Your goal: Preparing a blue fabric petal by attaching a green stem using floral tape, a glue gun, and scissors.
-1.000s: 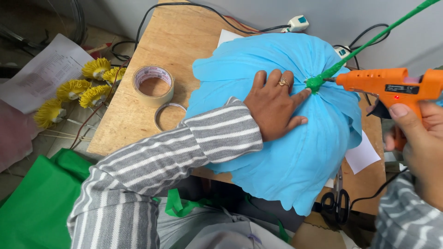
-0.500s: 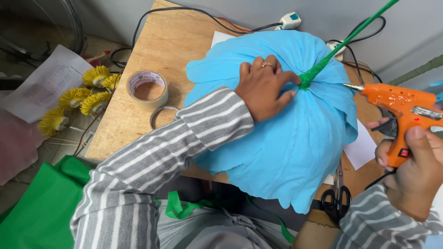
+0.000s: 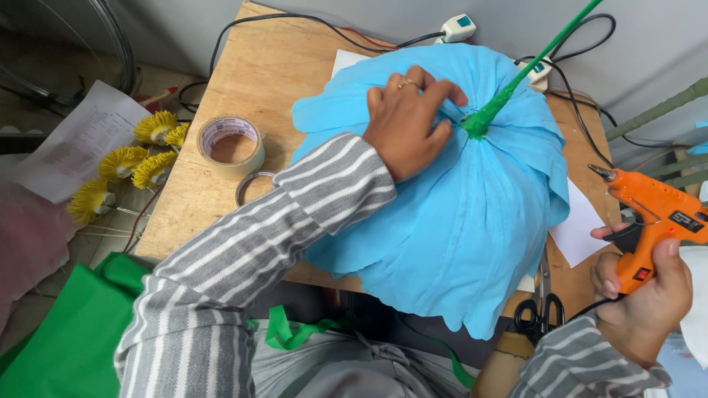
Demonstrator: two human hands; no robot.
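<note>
We see a large blue paper flower lying face down on the wooden desk, its lower edge hanging over the near side of the desk. It is round and domed, made of many thin, crinkled petals that are gathered into tight pleats toward one point near the top. From that point a green wrapped stem rises at a slant toward the upper right, thicker and lumpy where it meets the paper. The petal edges are wavy and overlap in layers.

Our left hand, in a grey striped sleeve, lies flat on the flower just beside the base of the stem, fingers spread and pressing the pleats, a ring on one finger. Our right hand is well apart from it at the right edge, closed around the grip of an orange glue gun whose nozzle points up and left, clear of the flower.

On the desk to the left of the flower sit a roll of tape and a thin ring. Black scissors lie at the near right, partly under the petals, next to a white sheet. Yellow fringed flower centres rest off the desk's left side, near a green bag.
</note>
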